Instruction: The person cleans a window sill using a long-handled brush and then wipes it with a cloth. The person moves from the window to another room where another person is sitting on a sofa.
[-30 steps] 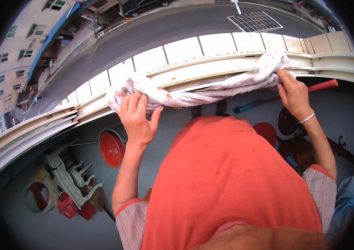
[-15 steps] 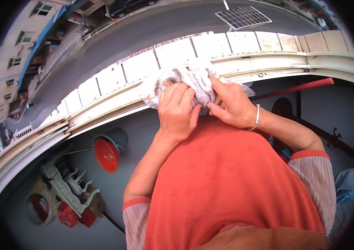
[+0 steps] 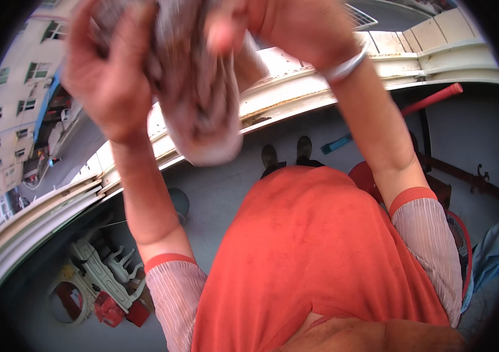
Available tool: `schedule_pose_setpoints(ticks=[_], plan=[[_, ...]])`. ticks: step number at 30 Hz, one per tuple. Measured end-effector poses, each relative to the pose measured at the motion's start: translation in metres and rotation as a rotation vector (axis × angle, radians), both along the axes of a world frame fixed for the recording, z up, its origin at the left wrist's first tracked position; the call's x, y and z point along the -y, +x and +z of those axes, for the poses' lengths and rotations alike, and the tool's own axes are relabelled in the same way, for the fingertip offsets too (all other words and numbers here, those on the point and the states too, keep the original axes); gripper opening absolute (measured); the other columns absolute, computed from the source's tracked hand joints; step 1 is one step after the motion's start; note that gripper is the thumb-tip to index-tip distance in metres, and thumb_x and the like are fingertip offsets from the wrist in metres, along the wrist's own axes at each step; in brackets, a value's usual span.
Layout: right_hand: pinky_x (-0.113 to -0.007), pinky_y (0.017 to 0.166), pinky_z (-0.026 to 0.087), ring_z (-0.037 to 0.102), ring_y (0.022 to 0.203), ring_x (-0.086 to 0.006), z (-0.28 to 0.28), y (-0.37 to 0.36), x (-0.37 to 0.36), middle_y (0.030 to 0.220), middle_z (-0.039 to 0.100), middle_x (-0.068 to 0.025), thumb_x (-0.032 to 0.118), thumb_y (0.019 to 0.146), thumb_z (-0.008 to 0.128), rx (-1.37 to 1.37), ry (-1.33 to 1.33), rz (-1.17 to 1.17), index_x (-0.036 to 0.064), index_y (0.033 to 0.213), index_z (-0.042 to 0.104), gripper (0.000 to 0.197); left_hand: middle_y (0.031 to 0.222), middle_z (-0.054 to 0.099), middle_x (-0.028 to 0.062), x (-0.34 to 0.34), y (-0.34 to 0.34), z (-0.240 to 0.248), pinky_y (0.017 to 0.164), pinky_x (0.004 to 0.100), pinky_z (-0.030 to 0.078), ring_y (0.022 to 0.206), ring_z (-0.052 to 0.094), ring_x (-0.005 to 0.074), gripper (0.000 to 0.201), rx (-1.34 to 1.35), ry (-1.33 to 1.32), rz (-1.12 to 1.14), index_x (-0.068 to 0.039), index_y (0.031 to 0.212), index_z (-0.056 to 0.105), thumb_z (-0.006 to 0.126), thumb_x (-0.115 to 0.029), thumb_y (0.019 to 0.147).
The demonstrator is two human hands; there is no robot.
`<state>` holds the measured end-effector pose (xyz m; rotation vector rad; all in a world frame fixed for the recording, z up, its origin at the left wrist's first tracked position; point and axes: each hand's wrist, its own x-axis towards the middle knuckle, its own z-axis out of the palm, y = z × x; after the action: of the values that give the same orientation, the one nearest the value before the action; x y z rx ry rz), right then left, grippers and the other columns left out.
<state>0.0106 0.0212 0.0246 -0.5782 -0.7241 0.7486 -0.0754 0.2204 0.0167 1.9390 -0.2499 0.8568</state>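
My left hand (image 3: 108, 76) and my right hand (image 3: 296, 29) are raised close to the camera at the top of the view, both closed on a bunched pale patterned cloth (image 3: 202, 111). The cloth hangs down between the two hands as a rounded bundle, blurred by closeness. A bracelet circles my right wrist (image 3: 343, 66). Below the cloth I see my orange garment (image 3: 320, 246) and my dark shoes (image 3: 287, 154) on the grey floor.
A cream parapet wall (image 3: 413, 58) curves along the balcony edge, with a street and buildings beyond it. A red pole (image 3: 437, 97) leans at the right. White and red items (image 3: 108, 276) lie on the floor at lower left. A red basin (image 3: 366, 176) stands by my right leg.
Both hands have lifted the cloth off the parapet and brought it up close to the camera. A second ago the cloth was stretched out along the wall; it is now gathered into a bundle.
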Motion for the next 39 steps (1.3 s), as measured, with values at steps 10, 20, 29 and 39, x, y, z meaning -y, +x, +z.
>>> schedule_pose_setpoints(ticks=[10,20,29,39], plan=[[-0.029,0.068,0.059,0.072,0.081,-0.0174,-0.016,0.11,0.07,0.101,0.074,-0.0109,0.016,0.108,0.046,0.255,-0.504,-0.966,0.0023,0.121,0.067,0.028,0.108,0.074,0.0069,-0.144,0.004,-0.008,0.082,0.0262,0.054,0.095,0.068,0.0131,0.022,-0.03,0.122,0.364,-0.001,0.119,0.072,0.068,-0.006,0.098],[-0.033,0.074,0.058,0.071,0.09,-0.0209,-0.019,0.039,0.185,0.103,0.071,-0.0107,0.015,0.097,0.07,0.459,-0.441,-1.122,-0.0021,0.122,0.059,0.033,0.115,0.072,0.0156,-0.112,-0.145,0.016,0.1,0.0357,0.051,0.106,0.067,0.0217,0.026,-0.058,0.229,0.349,0.004,0.118,0.071,0.066,0.0,0.093],[-0.038,0.077,0.055,0.069,0.09,-0.034,-0.088,-0.044,0.12,0.105,0.069,-0.0168,0.02,0.092,0.073,1.301,-1.352,-0.961,0.0049,0.12,0.062,0.033,0.114,0.062,0.0125,-0.057,-0.177,-0.106,0.096,0.0441,0.044,0.109,0.056,0.0318,0.044,-0.336,0.778,0.614,-0.007,0.121,0.072,0.075,-0.002,0.077],[-0.04,0.096,0.051,0.06,0.115,-0.0301,-0.078,-0.086,0.1,0.125,0.062,-0.0111,0.008,0.082,0.075,1.609,-1.121,-0.24,0.0038,0.126,0.059,0.047,0.129,0.06,0.0099,-0.027,-0.187,-0.134,0.096,0.0413,0.042,0.116,0.052,0.0287,0.039,-0.24,0.709,0.37,-0.015,0.108,0.078,0.078,-0.003,0.07]])
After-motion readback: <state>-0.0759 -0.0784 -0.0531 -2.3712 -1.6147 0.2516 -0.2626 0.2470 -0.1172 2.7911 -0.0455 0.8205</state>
